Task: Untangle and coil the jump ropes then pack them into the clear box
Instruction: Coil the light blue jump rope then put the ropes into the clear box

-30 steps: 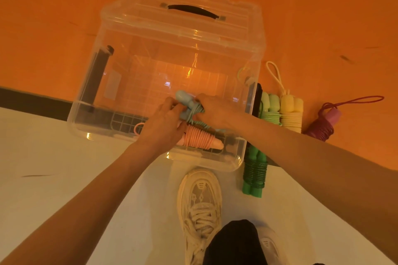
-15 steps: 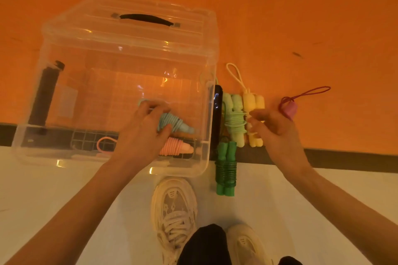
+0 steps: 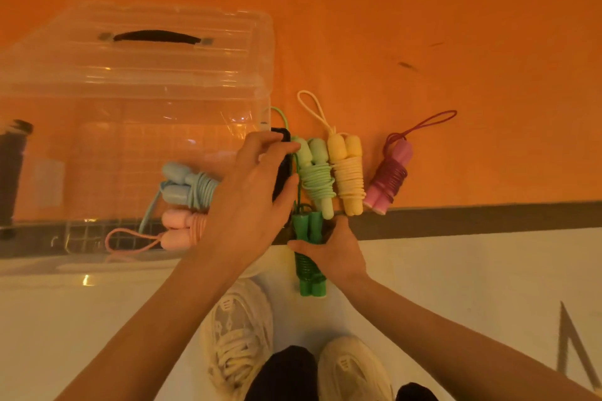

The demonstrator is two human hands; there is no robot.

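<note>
Packing under way: blue rope (image 3: pixel 189 187) and pink rope (image 3: pixel 182 231) lie inside the clear box (image 3: pixel 136 101). Just right of it, the right hand (image 3: pixel 329 252) grips the dark green rope (image 3: pixel 308 257); the left hand (image 3: pixel 257 185), fingers loosely spread, hovers above. Next: lift it into the box.

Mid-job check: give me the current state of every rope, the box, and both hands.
clear box: open, lid standing behind
blue rope: coiled, in box
pink rope: coiled, in box
dark green rope: coiled, gripped by right hand
light green rope: coiled, on floor
yellow rope: coiled, on floor
purple rope: coiled, on floor
left hand: at box's black latch
</note>
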